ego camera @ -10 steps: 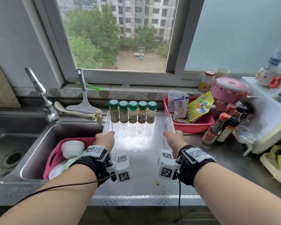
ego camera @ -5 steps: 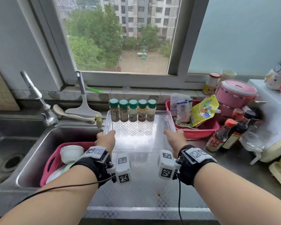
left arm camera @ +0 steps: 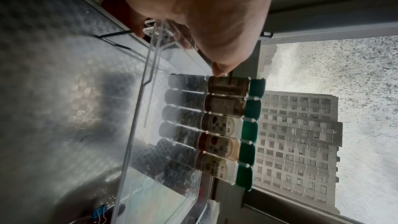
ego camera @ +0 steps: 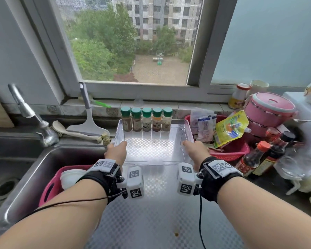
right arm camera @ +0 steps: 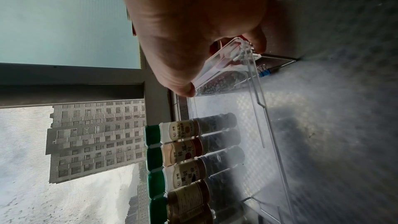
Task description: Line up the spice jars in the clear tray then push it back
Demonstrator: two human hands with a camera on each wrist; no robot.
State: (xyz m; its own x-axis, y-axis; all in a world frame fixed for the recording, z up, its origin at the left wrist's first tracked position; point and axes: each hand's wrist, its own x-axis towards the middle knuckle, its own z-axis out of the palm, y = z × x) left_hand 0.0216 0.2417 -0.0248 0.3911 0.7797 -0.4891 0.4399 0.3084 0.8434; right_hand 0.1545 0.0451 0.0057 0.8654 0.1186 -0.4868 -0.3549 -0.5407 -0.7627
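Two hands frame everything we have to work with, set on a steel counter (ego camera: 156, 209) that runs from the sink (ego camera: 34, 169) on our left to the clutter on our right. Next in size is the clear tray (ego camera: 151, 159), lying on the counter with its far end close under the window ledge. Our left hand (ego camera: 116, 153) is clamped on the tray's left wall near the front corner, thumb inside, and our right hand (ego camera: 194, 151) is clamped likewise on the right wall. Five green-capped spice jars (ego camera: 146, 119) stand upright in a tight row along the far wall, so we judge the lining-up done and the push nearly spent. If we shove unevenly, the tray could skew into the red basket (ego camera: 228, 153) just beside it. A hard stop could topple the jars forward.
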